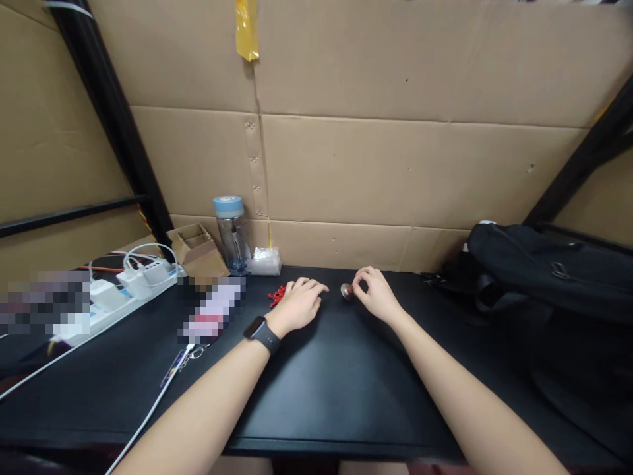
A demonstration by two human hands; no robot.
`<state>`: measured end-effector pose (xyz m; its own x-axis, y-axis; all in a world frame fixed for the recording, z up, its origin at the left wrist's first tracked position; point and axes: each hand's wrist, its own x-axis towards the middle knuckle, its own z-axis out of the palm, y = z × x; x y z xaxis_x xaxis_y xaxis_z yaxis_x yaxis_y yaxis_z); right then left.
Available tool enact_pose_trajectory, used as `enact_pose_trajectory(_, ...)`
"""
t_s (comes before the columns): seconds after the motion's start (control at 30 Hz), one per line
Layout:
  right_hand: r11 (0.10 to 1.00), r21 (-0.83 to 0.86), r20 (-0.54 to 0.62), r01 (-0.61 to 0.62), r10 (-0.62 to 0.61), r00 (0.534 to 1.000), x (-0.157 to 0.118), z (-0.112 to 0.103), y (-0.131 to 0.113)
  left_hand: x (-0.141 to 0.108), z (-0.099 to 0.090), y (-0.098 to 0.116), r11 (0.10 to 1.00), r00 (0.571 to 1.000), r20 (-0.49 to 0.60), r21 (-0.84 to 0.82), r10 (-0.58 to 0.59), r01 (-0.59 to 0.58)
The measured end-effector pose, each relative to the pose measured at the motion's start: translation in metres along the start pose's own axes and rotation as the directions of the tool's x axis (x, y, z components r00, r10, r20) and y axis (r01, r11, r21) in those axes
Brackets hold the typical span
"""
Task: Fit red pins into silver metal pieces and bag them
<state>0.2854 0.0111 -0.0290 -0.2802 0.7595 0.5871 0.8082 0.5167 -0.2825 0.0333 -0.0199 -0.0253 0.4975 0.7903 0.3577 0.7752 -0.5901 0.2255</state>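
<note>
Right hand: fingers pinching red-and-clear piece; small grip could slip.
Left hand: fingers loosely spread; brushing could scatter red pieces.

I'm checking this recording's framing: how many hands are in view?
2: the left hand by the small red pieces, and the right hand pinching a red thing at a small round object.

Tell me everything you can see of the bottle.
The bottle stands upright at the back of the table, near the cardboard wall. A blue lid tops its see-through, greyish body, plastic or glass by its look; dark streaks show inside. A box sits left of it, a clear pack right; whether either touches it is unclear.
</note>
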Motion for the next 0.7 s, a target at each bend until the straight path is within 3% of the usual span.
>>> enact_pose_trajectory(0.13, 0.99, -0.128, -0.049, -0.062, 0.056, 0.997, 0.003, 0.005, 0.007, 0.001, -0.008, -0.014, 0.998, 0.999, -0.04, 0.06, -0.032, 0.034)
enact_pose_trajectory(0.27, 0.966, -0.236, -0.016, -0.101, 0.1, 0.995, 0.005, -0.007, 0.02, 0.005, -0.021, -0.043, 0.988, 0.993, -0.024, 0.105, -0.114, 0.116)
enact_pose_trajectory(0.47, 0.976, -0.14, 0.267, -0.165, 0.198, 0.943, -0.001, -0.041, 0.061, 0.003, -0.037, -0.08, 0.985, 0.987, 0.094, 0.124, -0.134, 0.122)
enact_pose_trajectory(0.7, 0.982, 0.005, 0.452, -0.189, 0.166, 0.876, -0.003, -0.049, 0.07, 0.001, -0.038, -0.079, 0.987, 0.981, 0.159, 0.13, -0.113, 0.093)
